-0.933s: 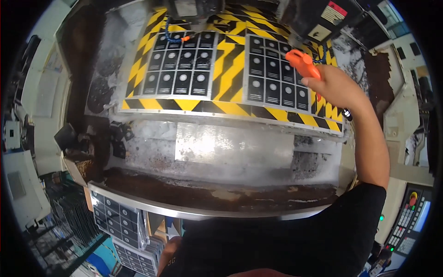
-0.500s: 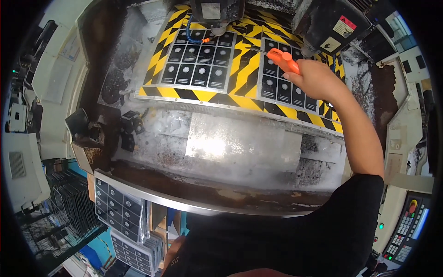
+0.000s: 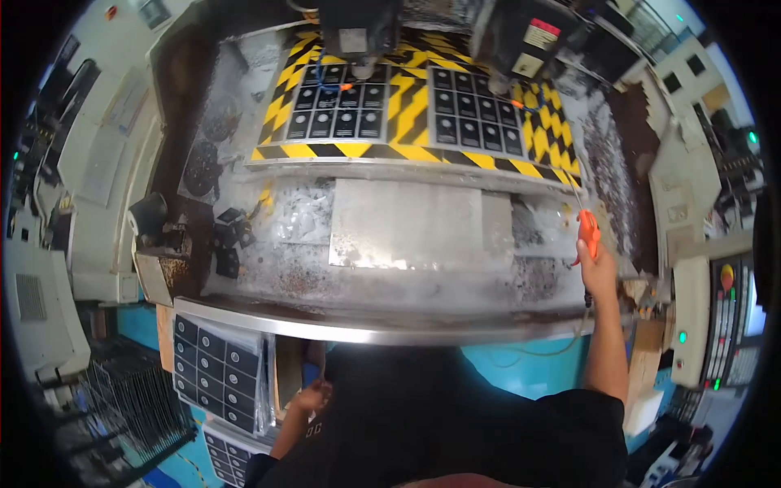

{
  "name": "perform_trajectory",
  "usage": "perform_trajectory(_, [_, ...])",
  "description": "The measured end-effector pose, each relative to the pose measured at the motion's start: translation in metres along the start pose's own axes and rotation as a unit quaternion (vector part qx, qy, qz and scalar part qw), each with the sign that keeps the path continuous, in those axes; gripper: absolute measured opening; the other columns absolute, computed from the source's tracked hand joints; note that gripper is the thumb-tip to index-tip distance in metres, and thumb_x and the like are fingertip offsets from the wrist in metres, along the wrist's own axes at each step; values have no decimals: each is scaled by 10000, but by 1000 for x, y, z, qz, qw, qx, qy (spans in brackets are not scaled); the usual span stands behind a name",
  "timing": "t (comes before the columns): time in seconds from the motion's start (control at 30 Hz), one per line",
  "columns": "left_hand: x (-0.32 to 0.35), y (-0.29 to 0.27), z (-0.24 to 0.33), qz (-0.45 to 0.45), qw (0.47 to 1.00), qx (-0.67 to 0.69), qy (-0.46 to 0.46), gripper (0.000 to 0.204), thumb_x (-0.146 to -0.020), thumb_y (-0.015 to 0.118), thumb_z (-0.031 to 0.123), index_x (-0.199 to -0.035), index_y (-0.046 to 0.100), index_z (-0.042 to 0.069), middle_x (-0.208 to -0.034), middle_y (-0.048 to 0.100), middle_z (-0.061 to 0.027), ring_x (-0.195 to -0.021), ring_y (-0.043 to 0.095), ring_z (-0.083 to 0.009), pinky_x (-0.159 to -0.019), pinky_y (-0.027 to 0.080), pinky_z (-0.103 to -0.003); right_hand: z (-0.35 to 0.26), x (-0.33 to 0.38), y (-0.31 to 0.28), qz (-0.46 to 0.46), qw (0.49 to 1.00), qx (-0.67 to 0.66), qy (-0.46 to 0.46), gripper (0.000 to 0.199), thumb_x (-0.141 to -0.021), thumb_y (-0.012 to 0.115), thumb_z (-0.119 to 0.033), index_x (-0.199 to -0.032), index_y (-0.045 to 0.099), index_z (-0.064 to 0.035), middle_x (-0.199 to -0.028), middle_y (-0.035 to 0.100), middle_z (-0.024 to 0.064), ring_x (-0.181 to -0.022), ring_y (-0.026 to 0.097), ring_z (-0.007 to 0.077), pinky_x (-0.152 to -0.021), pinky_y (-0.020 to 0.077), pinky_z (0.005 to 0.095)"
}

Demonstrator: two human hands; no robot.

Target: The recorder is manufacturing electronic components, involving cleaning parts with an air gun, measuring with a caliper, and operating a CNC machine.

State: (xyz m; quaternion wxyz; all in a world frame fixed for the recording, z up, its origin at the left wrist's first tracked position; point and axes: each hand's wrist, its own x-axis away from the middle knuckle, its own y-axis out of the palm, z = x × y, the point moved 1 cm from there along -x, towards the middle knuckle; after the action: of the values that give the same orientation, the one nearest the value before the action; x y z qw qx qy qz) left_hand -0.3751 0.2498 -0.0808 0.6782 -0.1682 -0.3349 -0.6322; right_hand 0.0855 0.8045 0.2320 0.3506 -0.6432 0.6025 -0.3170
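Note:
An orange air blow gun (image 3: 589, 231) with a thin metal nozzle is in my right hand (image 3: 599, 272), fingers wrapped round its handle. The nozzle tip is near the front right corner of the yellow-and-black striped fixture bed (image 3: 358, 151). Two sheets lie on that bed, a left sheet (image 3: 346, 112) and a right sheet (image 3: 478, 111), each with rows of black rectangles bearing pale round marks. My left hand (image 3: 312, 397) is low at my left side, close to my body, its fingers curled. Whatever it holds, if anything, is hidden.
Two machine heads, left (image 3: 355, 41) and right (image 3: 521, 49), hang over the bed. A steel rim (image 3: 390, 332) runs before me. Similar printed sheets (image 3: 218, 370) stand at the lower left, beside a black wire rack (image 3: 138, 403). A control panel (image 3: 724, 333) is at the right.
My right hand has drawn the air blow gun back from above the right sheet to the bed's front right corner. My left hand has come more into view. The whole view has shifted.

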Motion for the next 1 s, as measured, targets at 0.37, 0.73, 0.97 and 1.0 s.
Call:
perform_trajectory(0.37, [-14, -21, 96, -26, 969, -242, 41, 230, -951, 547, 124, -1159, 604, 42, -1061, 672, -93, -1005, 617, -182, -894, 476, -306, 171, 259, 75, 139, 966, 154, 154, 571, -936, 556, -437, -1296, 512, 5, -1209, 571, 311, -1125, 543, 454, -957, 444, 463])
perform_trajectory(0.73, [44, -1, 118, -9, 935, -334, 117, 260, -959, 558, 197, -1164, 606, 46, -988, 682, -121, -936, 644, -204, -836, 499, -333, 30, 459, 226, -510, 812, -67, 275, 575, -926, 504, -518, -1312, 546, -94, -1196, 621, 192, -1117, 587, 322, -897, 490, 442])
perform_trajectory(0.97, [54, 14, 84, -133, 910, -383, 84, 368, -963, 560, 329, -1170, 601, 29, -1012, 673, -139, -972, 637, -230, -871, 483, -343, 112, 502, 235, -369, 910, 48, 183, 610, -890, 566, -523, -1340, 523, -113, -1181, 631, 187, -1023, 627, 333, -664, 567, 445])
perform_trajectory(1.0, [55, 21, 80, -140, 908, -385, 89, 368, -963, 560, 329, -1170, 601, 29, -1012, 673, -139, -972, 637, -230, -871, 483, -343, 110, 507, 236, -403, 885, -20, 231, 585, -892, 578, -481, -1354, 511, -128, -1192, 627, 182, -1067, 608, 345, -668, 568, 469])
